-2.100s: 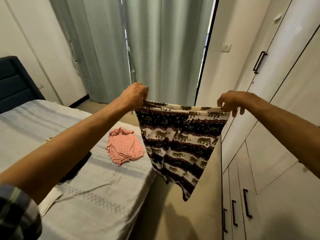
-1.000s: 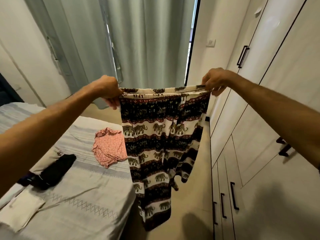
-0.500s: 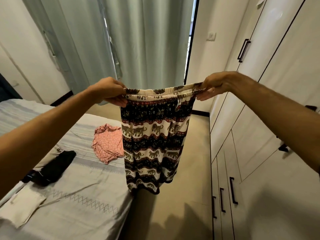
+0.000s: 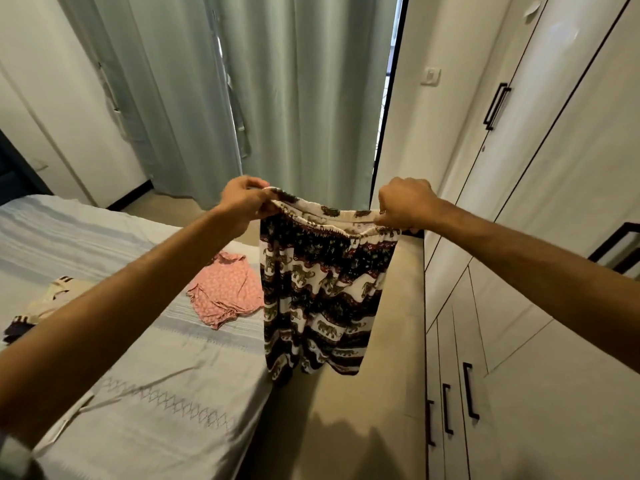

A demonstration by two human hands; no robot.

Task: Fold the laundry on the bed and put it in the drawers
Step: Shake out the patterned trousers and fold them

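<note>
Elephant-print trousers (image 4: 320, 292) in black, white and red hang in the air over the gap between bed and wardrobe. My left hand (image 4: 244, 201) grips the waistband's left end and my right hand (image 4: 405, 204) grips its right end. The cloth hangs bunched and short below the hands. A crumpled pink garment (image 4: 225, 289) lies on the bed (image 4: 145, 393) just left of the trousers. The drawers (image 4: 460, 403) with black handles are low in the wardrobe at the right.
Cream and dark clothes (image 4: 41, 303) lie at the bed's left, partly hidden by my left forearm. Tall white wardrobe doors (image 4: 554, 168) fill the right side. Grey-green curtains (image 4: 277, 98) hang ahead. A strip of beige floor (image 4: 363, 410) runs between bed and wardrobe.
My hands have come closer together and lower, so the waistband is slacker. The trousers hang shorter and more bunched than a second ago. The view has tipped slightly leftward.
</note>
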